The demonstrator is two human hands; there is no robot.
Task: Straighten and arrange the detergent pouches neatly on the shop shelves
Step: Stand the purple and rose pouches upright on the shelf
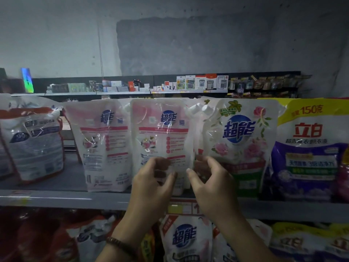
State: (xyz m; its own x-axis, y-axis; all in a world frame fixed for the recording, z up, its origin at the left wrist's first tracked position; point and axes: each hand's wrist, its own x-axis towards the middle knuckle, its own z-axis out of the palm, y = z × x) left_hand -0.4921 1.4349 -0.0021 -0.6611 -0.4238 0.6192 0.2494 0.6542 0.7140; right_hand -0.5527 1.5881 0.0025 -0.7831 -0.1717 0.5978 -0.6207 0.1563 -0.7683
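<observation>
Detergent pouches (105,144) stand in a row on the grey metal shelf (56,199). Bare shelf lies open just right of the red-trimmed white bag (35,144). The middle pink-and-white plastic pouch (162,133), upright and creased, touches the rose-printed white pouch (239,133). The left hand (153,184) curls against its lower front, grip unclear. Slightly apart, the right hand (213,184) pinches its right edge.
</observation>
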